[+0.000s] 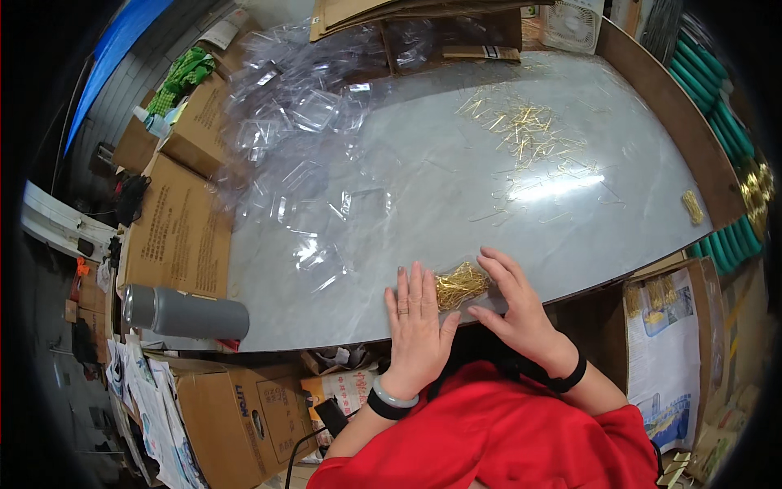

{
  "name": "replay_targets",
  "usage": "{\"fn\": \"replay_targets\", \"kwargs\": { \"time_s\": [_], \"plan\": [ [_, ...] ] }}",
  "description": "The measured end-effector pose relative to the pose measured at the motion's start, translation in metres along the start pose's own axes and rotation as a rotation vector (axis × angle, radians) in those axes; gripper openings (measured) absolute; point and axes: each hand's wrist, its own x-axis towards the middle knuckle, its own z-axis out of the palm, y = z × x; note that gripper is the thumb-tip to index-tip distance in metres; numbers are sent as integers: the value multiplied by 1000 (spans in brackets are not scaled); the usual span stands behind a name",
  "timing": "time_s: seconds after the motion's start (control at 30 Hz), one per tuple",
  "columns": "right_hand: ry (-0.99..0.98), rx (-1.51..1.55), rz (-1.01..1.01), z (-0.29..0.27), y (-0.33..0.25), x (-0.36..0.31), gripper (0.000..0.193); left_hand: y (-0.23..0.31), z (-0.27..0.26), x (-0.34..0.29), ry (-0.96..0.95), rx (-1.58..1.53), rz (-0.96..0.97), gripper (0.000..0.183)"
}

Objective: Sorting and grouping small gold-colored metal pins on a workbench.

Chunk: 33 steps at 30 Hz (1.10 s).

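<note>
A small heap of gold wire hooks [461, 286] lies near the front edge of the grey table, between my two hands. Clear plastic seems to surround it, though I cannot tell whether it is a box or a bag. Flat on its left side rests my left hand [418, 315], fingers stretched out and the thumb pointing toward the heap. My right hand [519, 314] is on the other side, its fingers and thumb apart near the heap's right end. Farther back, loose gold hooks [529, 134] are scattered across the tabletop.
Clear plastic boxes [318, 110] pile up on the table's left. A grey bottle [199, 316] lies at the front left corner. One tied gold bundle [692, 207] sits by the right edge, inside a brown board rim [680, 114]. Cardboard cartons [183, 228] stand along the left.
</note>
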Motion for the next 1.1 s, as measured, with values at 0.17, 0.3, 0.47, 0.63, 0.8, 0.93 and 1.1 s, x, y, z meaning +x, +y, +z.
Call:
{"fn": "replay_targets", "kwargs": {
  "time_s": [0.17, 0.3, 0.47, 0.63, 0.8, 0.93, 1.1],
  "plan": [
    [-11, -66, 16, -11, 13, -1, 60, -9, -1, 26, 41, -169, 156, 68],
    [63, -123, 20, -6, 22, 0, 51, -12, 11, 29, 64, -134, 206, 59],
    [130, -325, -153, 3, 20, 3, 50, -9, 19, 24, 169, -23, 230, 50],
    [0, -354, -147, 5, 8, -6, 65, -8, 24, 22, 191, -3, 216, 47],
    [16, -237, -35, -5, 10, -3, 60, -7, 23, 24, 210, -25, 209, 46],
    [60, -264, -80, 1, 10, 4, 60, -7, 23, 23, 239, -62, 188, 45],
    [55, -223, -105, -3, 6, 4, 65, -8, 20, 25, 222, -105, 183, 47]
  ]
}}
